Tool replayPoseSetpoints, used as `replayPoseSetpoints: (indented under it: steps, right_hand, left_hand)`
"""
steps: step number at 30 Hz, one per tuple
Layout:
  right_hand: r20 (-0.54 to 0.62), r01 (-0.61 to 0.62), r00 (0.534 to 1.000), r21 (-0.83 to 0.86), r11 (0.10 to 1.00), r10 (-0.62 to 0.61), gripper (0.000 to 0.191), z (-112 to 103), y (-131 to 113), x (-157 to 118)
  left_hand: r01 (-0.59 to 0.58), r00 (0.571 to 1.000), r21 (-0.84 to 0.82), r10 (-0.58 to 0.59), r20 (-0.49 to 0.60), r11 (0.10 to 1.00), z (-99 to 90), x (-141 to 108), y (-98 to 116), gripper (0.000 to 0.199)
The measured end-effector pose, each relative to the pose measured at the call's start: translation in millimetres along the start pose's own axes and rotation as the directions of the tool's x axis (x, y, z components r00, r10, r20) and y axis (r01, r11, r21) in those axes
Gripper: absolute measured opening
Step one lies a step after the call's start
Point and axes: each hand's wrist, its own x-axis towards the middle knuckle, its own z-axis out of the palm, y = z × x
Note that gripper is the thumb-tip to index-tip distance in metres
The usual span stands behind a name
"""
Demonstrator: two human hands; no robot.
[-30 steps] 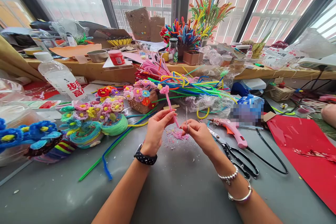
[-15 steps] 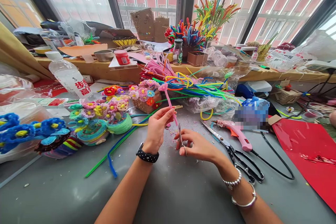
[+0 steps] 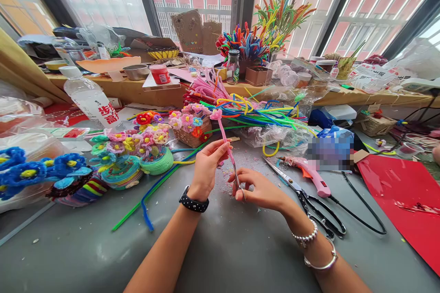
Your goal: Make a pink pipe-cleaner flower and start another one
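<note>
Hands (image 3: 222,170) closed around stem, scissors (image 3: 237,178).

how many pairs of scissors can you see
2: small scissors in the right hand, and large black-handled scissors on the table beside the glue gun. Clutter could hide more.

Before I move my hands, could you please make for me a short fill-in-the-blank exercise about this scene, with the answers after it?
The left hand holds a fuzzy flower stem whose colour is ____.
In the fingers of the right hand is a small pair of ____.
The glue gun lies between the large black-handled scissors and a sheet that is ____.
The cap on the plastic bottle is ____.

Missing words: pink; scissors; red; white.
</note>
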Motion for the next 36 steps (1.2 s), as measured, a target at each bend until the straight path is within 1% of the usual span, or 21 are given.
replayPoseSetpoints:
  steps: [5,10,13,20,29,36]
  right_hand:
    - [0.011,-0.023,1.0,-0.002,1.0,0.023,0.028,-0.6,0.4,0.1]
    - [0.006,-0.017,1.0,0.007,1.0,0.017,0.03,-0.5,-0.8,0.6]
    - [-0.019,-0.012,1.0,0.016,1.0,0.013,0.031,0.1,-3.2,1.3]
    - [-0.083,-0.028,0.996,-0.007,1.0,0.028,0.028,1.8,-5.0,3.2]
    - [-0.112,-0.05,0.992,0.034,0.998,0.053,0.027,3.5,-0.5,3.7]
    - [-0.14,-0.064,0.988,0.044,0.997,0.069,0.029,3.3,3.5,4.2]
  left_hand:
    - [0.009,1.0,-0.01,-0.01,-0.004,1.0,-0.5,0.9,-0.5,0.023]
    - [0.015,1.0,-0.022,-0.015,-0.004,1.0,-0.2,0.9,-0.5,0.021]
    - [0.007,1.0,-0.041,-0.007,-0.014,0.999,-0.4,1.4,-0.1,0.02]
    - [-0.002,0.997,-0.115,-0.007,-0.075,0.993,-0.3,2.8,1.0,0.02]
    - [0.009,0.993,-0.149,-0.026,-0.112,0.989,0.2,2.5,2.7,0.021]
    - [-0.008,0.991,-0.175,-0.015,-0.13,0.985,-1.4,4.1,2.3,0.021]
